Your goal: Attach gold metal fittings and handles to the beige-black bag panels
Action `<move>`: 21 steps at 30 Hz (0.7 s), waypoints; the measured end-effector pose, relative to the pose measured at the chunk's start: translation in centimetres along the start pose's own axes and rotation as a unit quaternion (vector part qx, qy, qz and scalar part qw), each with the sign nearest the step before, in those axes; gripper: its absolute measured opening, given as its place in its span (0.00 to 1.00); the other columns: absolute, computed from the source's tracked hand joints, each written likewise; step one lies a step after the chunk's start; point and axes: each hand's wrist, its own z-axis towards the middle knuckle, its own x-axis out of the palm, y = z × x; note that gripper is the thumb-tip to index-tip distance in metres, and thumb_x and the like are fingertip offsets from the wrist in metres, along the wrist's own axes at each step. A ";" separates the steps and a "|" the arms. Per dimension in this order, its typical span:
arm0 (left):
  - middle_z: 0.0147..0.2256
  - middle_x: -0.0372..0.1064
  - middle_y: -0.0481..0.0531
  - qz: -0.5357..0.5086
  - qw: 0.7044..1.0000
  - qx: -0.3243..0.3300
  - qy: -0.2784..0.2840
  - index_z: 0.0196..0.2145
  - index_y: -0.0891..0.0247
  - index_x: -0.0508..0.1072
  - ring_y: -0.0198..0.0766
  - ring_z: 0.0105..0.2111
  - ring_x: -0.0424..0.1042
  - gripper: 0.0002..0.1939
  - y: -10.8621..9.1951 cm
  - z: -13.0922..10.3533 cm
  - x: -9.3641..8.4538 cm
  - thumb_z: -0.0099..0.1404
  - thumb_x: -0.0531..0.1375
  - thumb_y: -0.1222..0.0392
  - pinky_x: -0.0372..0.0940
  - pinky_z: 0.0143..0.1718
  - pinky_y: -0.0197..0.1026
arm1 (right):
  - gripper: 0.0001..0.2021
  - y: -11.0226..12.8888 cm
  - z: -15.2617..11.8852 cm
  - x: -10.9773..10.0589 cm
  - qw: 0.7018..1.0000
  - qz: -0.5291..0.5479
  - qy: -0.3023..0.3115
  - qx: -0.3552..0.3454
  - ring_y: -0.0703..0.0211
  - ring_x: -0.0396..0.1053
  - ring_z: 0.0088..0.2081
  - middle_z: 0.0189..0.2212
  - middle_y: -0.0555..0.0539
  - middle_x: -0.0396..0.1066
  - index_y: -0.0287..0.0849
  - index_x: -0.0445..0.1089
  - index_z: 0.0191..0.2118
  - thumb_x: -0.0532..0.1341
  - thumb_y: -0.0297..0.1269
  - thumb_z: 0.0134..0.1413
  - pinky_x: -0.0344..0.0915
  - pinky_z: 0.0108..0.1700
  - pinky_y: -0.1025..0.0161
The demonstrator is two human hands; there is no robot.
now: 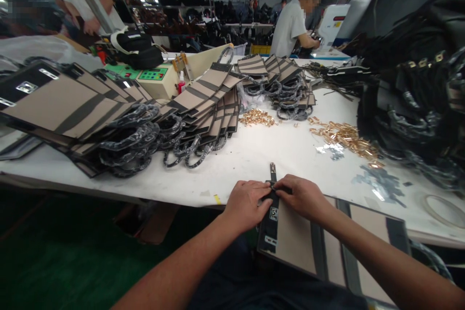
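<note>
A beige bag panel [293, 232] with black bands lies across the table's front edge, with metal fittings along its black left border. A short black strap [273, 174] with a gold-coloured metal end sticks out past the panel's far left corner. My left hand [249, 203] grips the border at that corner, its fingertips at the strap's base and its thumb lower down. From the other side my right hand [301, 196] pinches the same spot, thumb and fingers pressed together. The fingertips hide what lies between them.
Stacked bag panels with plastic-wrapped handles [127, 140] fill the left and middle. Gold-coloured metal pieces [343, 138] and clear plastic bits [381, 186] lie right, near a tape roll [443, 210]. Dark bags [410, 106] are heaped at right. A co-worker [290, 29] stands across the table.
</note>
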 end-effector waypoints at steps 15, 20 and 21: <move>0.42 0.82 0.45 0.022 0.993 -0.104 -0.060 0.39 0.54 0.82 0.44 0.45 0.77 0.04 -1.9 2.1 1.2 0.65 0.70 0.60 0.63 0.48 0.49 | 0.06 -0.3 -0.4 0.1 1.000 0.008 -0.016 0.007 0.52 0.76 0.43 0.41 0.50 0.78 0.49 0.77 0.42 0.62 0.36 0.64 0.65 0.44 0.58; 0.38 0.81 0.46 0.056 0.989 -0.116 -0.072 0.37 0.55 0.81 0.43 0.43 0.75 0.03 -2.6 2.5 1.6 0.66 0.68 0.62 0.61 0.45 0.48 | 0.06 -0.5 -0.4 0.2 1.000 0.005 -0.017 0.013 0.51 0.76 0.41 0.39 0.50 0.79 0.49 0.77 0.43 0.62 0.36 0.64 0.63 0.42 0.58; 0.38 0.81 0.46 0.059 0.989 -0.116 -0.074 0.37 0.55 0.81 0.43 0.43 0.75 0.03 -2.7 2.5 1.6 0.66 0.68 0.62 0.61 0.45 0.48 | 0.06 -0.6 -0.4 0.2 1.000 0.005 -0.019 0.013 0.52 0.76 0.41 0.39 0.50 0.80 0.49 0.77 0.44 0.62 0.36 0.64 0.63 0.42 0.58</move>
